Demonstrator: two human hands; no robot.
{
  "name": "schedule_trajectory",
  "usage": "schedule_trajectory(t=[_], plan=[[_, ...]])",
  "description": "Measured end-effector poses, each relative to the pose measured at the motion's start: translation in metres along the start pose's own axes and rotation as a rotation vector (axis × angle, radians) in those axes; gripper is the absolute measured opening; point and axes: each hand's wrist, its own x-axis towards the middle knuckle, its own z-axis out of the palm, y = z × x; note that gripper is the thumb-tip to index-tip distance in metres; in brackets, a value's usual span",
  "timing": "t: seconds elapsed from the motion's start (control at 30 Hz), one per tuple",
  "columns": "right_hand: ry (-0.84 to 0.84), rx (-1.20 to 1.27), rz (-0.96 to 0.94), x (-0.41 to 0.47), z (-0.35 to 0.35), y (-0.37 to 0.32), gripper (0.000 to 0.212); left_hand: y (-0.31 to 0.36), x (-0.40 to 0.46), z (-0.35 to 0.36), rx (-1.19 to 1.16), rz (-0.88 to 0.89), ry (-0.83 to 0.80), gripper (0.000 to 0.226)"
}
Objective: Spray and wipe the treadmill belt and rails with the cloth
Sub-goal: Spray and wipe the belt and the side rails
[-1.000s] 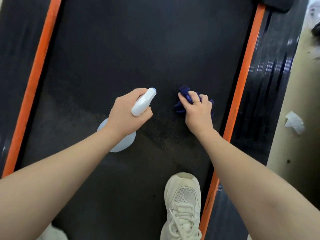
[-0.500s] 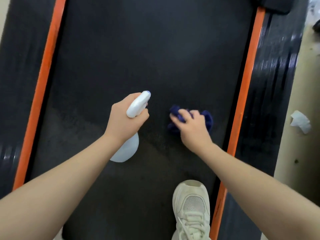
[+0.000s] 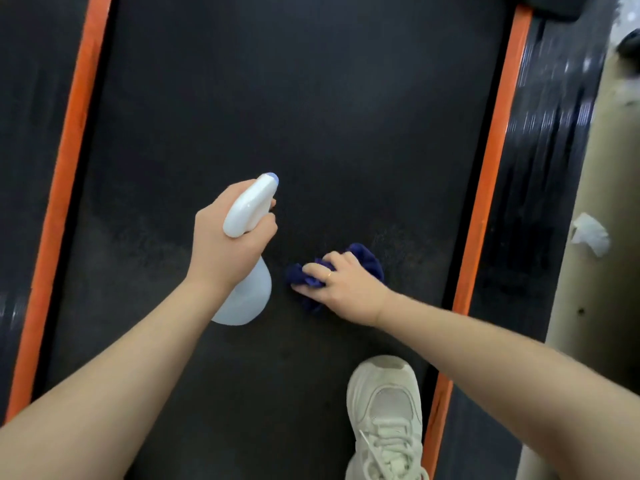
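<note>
— Dark treadmill belt (image 3: 311, 116) fills nearly everything, with an orange rail (image 3: 485, 188) down the right edge and another orange rail (image 3: 65, 181) down the left. Where's the cloth?

— Blue cloth (image 3: 363, 259), bunched under the right hand (image 3: 341, 284), pressed on the belt nearer the right edge than the left. Those fingers (image 3: 317, 269) curl down over it, clutching the wad.

— How do you reckon it handles?

— Soft and limp, I'd judge; it crumples rather than keeps a shape, so a flat palm on top spreads it best. No clear long axis while it's balled up.

— And the spray bottle (image 3: 247, 282)?

— Left hand (image 3: 228, 244) is wrapped round its neck, fingers closed. Looks light, smooth plastic, likely slippery if wet; the neck is the sensible hold. Its long axis runs along the belt, nozzle (image 3: 268, 180) pointing toward the far end, base toward the white shoe (image 3: 384, 414) end.
</note>
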Motion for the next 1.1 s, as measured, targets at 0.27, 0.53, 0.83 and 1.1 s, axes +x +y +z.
schedule_trajectory(t=[0.27,0.53,0.83,1.1], plan=[[0.229,-0.051,0.476,0.015,-0.002,0.024,0.043,0.001,-0.006,0.018,0.139,0.146,-0.143,0.040],[0.242,-0.108,0.764,-0.002,-0.034,0.079,0.046,0.002,-0.012,0.030,0.275,0.115,-0.312,0.038],[0.024,-0.076,0.291,-0.089,-0.005,0.018,0.046,0.006,0.002,0.034,0.267,0.025,-0.319,0.036],[0.252,-0.148,0.787,-0.072,-0.005,0.014,0.050,0.003,-0.005,0.042,0.325,0.098,-0.412,0.045]])
